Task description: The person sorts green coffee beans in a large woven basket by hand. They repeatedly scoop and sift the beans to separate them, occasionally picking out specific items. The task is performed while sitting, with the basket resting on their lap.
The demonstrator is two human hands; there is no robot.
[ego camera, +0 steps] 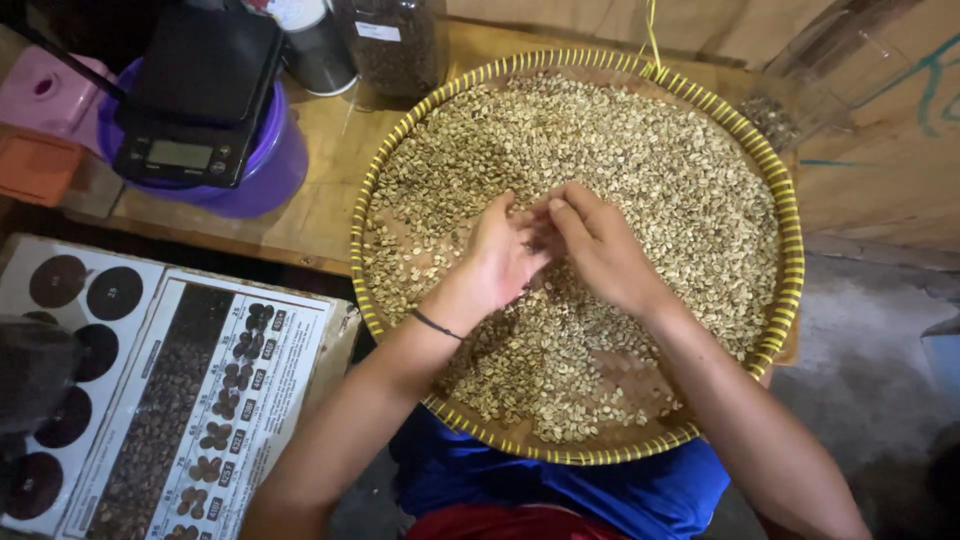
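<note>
Far left, bottom corner: I see a white chart (pixel 200 400) lying flat, a printed sheet with dark round swatches down its left side and a strip of bean photos with small labels beside it. Above it sit a pink box (pixel 45 90) and an orange block (pixel 35 165). Next over, a black scale (pixel 195 95) sits on top of a purple tub (pixel 265 170) on the wooden table (pixel 320 200). Behind those, a tin (pixel 315 45) and a clear jar (pixel 395 40) with a white label, filled with dark beans.

Middle of the view is the big round tray (pixel 790 250), woven with a yellow-striped rim, resting partly on the table with its near edge over my lap. Pale beans (pixel 650 170) cover most of it; bare patches of weave show at the left and lower right.

My left hand (pixel 500 255) lies on the beans at centre, fingers curled loosely, nothing clamped that I can see. My right hand (pixel 600 250) is just beside it, fingers spread flat on the beans, fingertips nearly touching the left's.

Right of the tray there's open grey floor (pixel 870 370) and a wooden wall (pixel 890 150).
</note>
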